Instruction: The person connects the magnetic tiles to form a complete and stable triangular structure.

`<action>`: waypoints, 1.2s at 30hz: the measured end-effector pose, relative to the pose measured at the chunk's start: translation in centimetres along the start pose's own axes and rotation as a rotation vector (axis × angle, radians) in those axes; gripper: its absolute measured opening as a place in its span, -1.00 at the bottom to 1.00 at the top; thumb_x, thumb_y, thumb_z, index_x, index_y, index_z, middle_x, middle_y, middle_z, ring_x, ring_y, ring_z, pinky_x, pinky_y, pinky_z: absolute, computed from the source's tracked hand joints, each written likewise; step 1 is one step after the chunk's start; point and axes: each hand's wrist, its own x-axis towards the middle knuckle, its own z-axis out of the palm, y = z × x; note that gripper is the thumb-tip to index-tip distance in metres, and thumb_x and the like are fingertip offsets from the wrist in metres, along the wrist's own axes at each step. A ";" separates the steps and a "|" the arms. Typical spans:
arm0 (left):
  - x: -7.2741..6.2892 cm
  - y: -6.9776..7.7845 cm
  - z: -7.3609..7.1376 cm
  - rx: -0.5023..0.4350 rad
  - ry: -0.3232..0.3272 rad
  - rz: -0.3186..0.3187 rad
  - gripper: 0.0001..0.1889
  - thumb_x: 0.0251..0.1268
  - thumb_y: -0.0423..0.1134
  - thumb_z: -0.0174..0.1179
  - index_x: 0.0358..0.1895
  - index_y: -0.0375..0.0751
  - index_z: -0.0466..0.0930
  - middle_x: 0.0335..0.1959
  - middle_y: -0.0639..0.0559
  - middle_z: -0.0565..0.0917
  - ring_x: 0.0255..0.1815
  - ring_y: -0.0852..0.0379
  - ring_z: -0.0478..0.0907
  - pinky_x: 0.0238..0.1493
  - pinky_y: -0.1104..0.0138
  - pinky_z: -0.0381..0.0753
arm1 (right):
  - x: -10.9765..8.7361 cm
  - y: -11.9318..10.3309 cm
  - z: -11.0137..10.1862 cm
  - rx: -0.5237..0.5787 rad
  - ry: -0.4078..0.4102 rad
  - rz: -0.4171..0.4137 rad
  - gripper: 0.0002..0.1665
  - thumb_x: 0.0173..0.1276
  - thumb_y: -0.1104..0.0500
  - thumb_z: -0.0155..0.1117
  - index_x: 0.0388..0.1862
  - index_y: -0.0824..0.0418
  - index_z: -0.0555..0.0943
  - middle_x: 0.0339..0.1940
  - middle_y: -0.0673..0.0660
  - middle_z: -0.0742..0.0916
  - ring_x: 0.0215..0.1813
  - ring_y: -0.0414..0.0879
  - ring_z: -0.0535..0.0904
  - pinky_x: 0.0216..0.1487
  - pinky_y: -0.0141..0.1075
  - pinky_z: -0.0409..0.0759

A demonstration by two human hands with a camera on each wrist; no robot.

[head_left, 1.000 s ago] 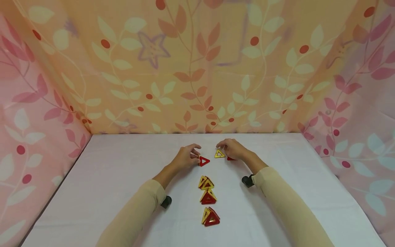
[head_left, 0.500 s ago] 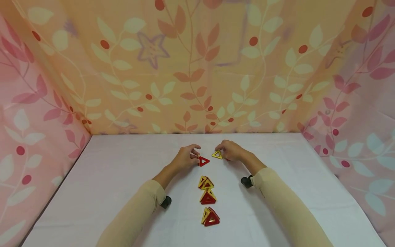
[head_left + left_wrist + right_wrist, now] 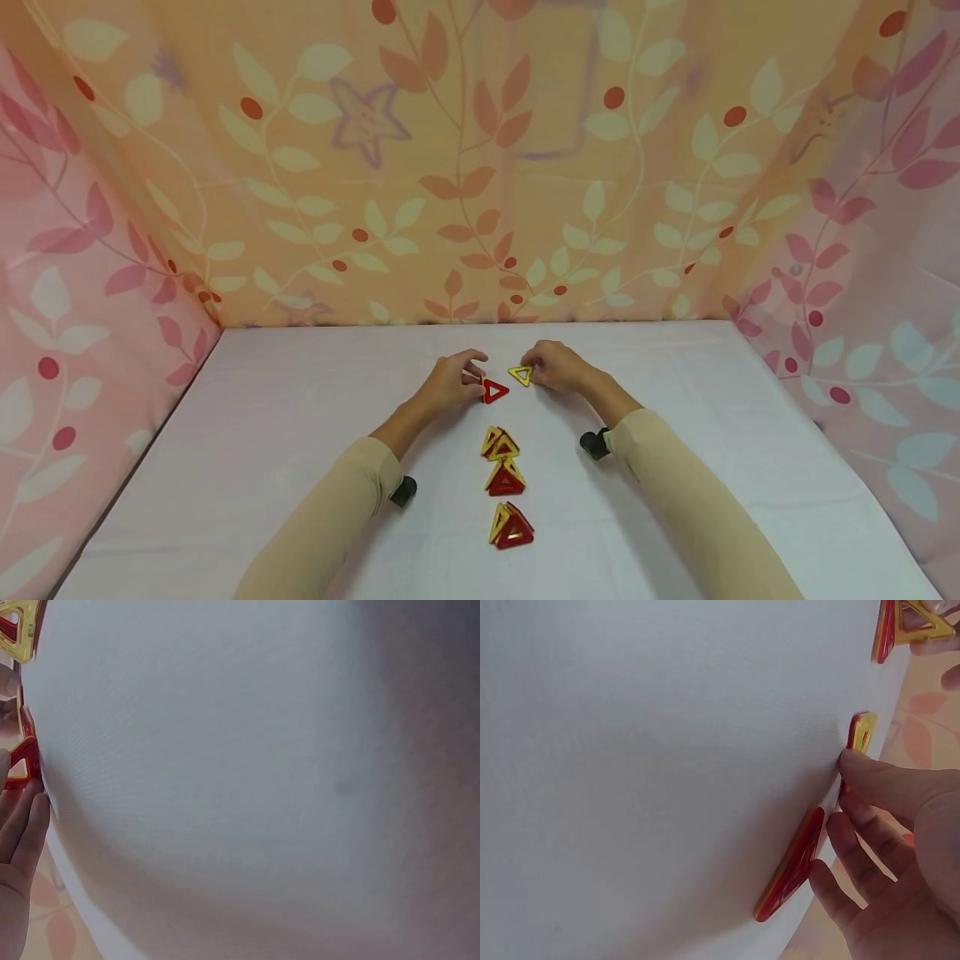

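Note:
In the head view my left hand [image 3: 450,383] holds a red triangular magnetic tile [image 3: 495,391] at the far middle of the table. A yellow tile [image 3: 924,624] joined to that red one shows at the left fingers in the right wrist view. My right hand [image 3: 558,367] pinches a yellow triangular magnetic tile [image 3: 521,375] between thumb and fingers, just right of the red one and apart from it. Under the right hand's other fingers lies a further red triangular tile [image 3: 791,866]; the hand hides it in the head view.
Nearer on the white table [image 3: 262,467] stand three small red and yellow tile pyramids in a line: a far one [image 3: 500,444], a middle one [image 3: 506,477] close to it, and a near one [image 3: 513,527]. Patterned cloth [image 3: 480,208] hangs behind and at both sides.
My right hand has taken hold of the yellow tile, turned it and slid it left toward the red tile. The left hand has stayed in place.

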 end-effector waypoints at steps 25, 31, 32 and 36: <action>-0.1 0.3 0.1 0.028 0.009 0.008 -0.51 0.21 -0.50 0.33 0.23 -0.33 0.50 -0.08 -0.16 0.70 -0.06 -0.01 0.69 0.04 0.18 0.65 | 1.5 -2.5 1.1 0.016 -0.007 0.051 -0.69 0.31 0.40 0.28 0.03 0.32 0.70 -0.08 0.15 0.70 0.05 0.05 0.58 0.21 -0.04 0.50; -0.1 0.3 0.1 0.029 0.012 0.006 -0.51 0.21 -0.50 0.33 0.23 -0.33 0.50 -0.07 -0.15 0.70 -0.05 -0.01 0.69 0.05 0.19 0.65 | 1.5 -2.6 1.1 -0.010 0.003 -0.003 -0.68 0.29 0.40 0.27 0.03 0.36 0.69 -0.13 0.17 0.69 -0.03 0.04 0.58 0.14 -0.05 0.52; -0.1 0.3 0.1 0.028 0.012 0.007 -0.51 0.21 -0.51 0.33 0.23 -0.33 0.49 -0.07 -0.16 0.70 -0.05 -0.02 0.69 0.05 0.19 0.65 | 1.5 -2.6 1.1 -0.011 0.003 -0.010 -0.68 0.29 0.39 0.27 0.03 0.36 0.69 -0.13 0.18 0.69 -0.04 0.04 0.58 0.13 -0.05 0.52; -0.1 0.3 0.1 0.025 0.011 0.013 -0.51 0.21 -0.51 0.33 0.23 -0.35 0.49 -0.08 -0.18 0.70 -0.05 -0.02 0.70 0.04 0.18 0.65 | 1.4 -2.7 1.1 -0.002 0.001 -0.024 -0.68 0.31 0.33 0.29 0.03 0.38 0.68 -0.15 0.19 0.68 -0.10 0.02 0.56 0.09 -0.06 0.53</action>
